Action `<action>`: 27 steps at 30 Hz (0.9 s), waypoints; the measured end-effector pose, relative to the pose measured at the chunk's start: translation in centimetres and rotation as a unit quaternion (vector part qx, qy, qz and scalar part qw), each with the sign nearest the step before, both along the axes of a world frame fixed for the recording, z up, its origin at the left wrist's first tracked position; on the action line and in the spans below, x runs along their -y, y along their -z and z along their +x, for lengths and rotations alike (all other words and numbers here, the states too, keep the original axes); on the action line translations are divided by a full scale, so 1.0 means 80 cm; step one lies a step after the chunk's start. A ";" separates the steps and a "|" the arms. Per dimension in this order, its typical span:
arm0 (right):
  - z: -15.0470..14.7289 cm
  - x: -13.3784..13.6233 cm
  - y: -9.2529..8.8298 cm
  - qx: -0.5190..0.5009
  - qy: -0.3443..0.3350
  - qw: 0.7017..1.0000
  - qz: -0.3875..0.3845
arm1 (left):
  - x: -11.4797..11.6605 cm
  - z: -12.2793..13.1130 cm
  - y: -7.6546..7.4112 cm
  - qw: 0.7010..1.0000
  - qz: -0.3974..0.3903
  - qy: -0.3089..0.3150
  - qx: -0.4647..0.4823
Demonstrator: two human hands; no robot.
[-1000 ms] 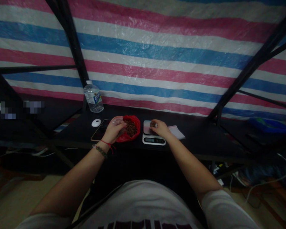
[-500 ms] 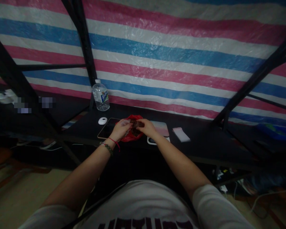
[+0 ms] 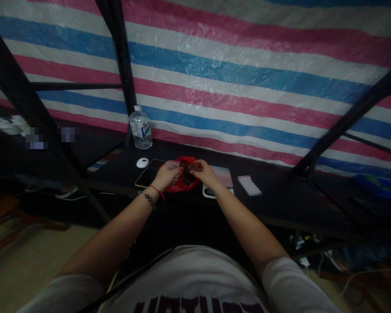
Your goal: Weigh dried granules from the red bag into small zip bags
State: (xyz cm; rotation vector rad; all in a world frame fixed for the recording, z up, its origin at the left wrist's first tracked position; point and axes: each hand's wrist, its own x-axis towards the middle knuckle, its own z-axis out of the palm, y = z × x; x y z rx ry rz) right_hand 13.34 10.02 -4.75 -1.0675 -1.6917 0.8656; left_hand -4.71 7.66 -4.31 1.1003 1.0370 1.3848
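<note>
At frame centre, hold the clear plastic (image 3: 173, 164) (left hand (image 3: 165, 175) pinching it) and small packet (image 3: 195, 166) (right hand (image 3: 207, 175) pinching) low over the red plastic bag (image 3: 182, 187).

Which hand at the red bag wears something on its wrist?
The left hand: a red cord and a beaded bracelet circle its wrist. The right hand wears none.

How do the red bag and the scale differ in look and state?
The red bag is crumpled and uneven; the scale is flat, with rounded corners. The red bag is open around brown pieces, while the scale is white with a shiny top. Both rest on the black table.
</note>
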 end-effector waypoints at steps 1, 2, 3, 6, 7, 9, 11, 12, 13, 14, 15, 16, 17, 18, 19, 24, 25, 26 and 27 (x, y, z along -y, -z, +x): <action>0.003 0.001 -0.002 -0.020 -0.012 1.000 -0.007 | 0.000 0.000 0.000 1.000 0.002 -0.001 -0.003; 0.008 0.003 -0.004 -0.034 -0.028 0.999 -0.013 | 0.001 0.000 -0.001 1.000 0.007 -0.004 -0.010; 0.012 0.004 -0.006 -0.044 -0.041 0.998 -0.016 | 0.002 -0.001 -0.002 1.000 0.017 -0.009 -0.018; 0.031 0.004 -0.009 -0.051 -0.048 0.997 -0.013 | 0.007 -0.001 -0.008 0.997 0.055 -0.030 -0.038; 0.038 0.003 -0.009 -0.049 -0.039 0.998 -0.009 | 0.009 0.000 -0.010 0.997 0.063 -0.035 -0.040; 0.055 -0.001 -0.008 -0.044 -0.019 0.999 -0.007 | 0.014 0.001 -0.015 0.996 0.067 -0.038 -0.039; 0.076 -0.005 -0.006 -0.039 0.013 0.999 -0.006 | 0.018 0.003 -0.019 0.997 0.066 -0.032 -0.030; 0.087 -0.006 -0.004 -0.035 0.036 0.999 -0.002 | 0.020 0.004 -0.020 0.997 0.066 -0.027 -0.023; 0.098 -0.007 -0.003 -0.026 0.058 0.998 0.004 | 0.021 0.005 -0.020 0.998 0.065 -0.018 -0.014; 0.109 -0.007 -0.002 -0.007 0.078 0.997 0.011 | 0.023 0.006 -0.020 0.998 0.064 -0.008 -0.005; 0.119 -0.007 0.000 0.019 0.098 0.995 0.021 | 0.024 0.007 -0.020 0.998 0.063 0.002 0.003; 0.128 -0.007 0.003 0.049 0.118 0.991 0.030 | 0.025 0.008 -0.020 0.998 0.062 0.013 0.013; 0.136 -0.006 0.006 0.083 0.137 0.986 0.038 | 0.027 0.010 -0.020 0.998 0.062 0.024 0.025; 0.143 -0.006 0.009 0.118 0.155 0.980 0.044 | 0.028 0.011 -0.021 0.997 0.061 0.036 0.036; 0.148 -0.005 0.012 0.151 0.168 0.973 0.048 | 0.031 0.012 -0.022 0.996 0.060 0.047 0.043; 0.156 -0.001 0.016 0.213 0.194 0.955 0.069 | 0.044 0.021 -0.032 0.993 0.079 0.083 0.000; 0.155 0.003 0.013 0.203 0.207 0.953 0.083 | 0.046 0.023 -0.033 0.993 0.087 0.083 -0.011; 0.153 0.008 0.009 0.189 0.220 0.952 0.100 | 0.049 0.025 -0.033 0.992 0.097 0.083 -0.021; 0.150 0.014 0.004 0.169 0.228 0.952 0.115 | 0.051 0.028 -0.033 0.990 0.109 0.084 -0.034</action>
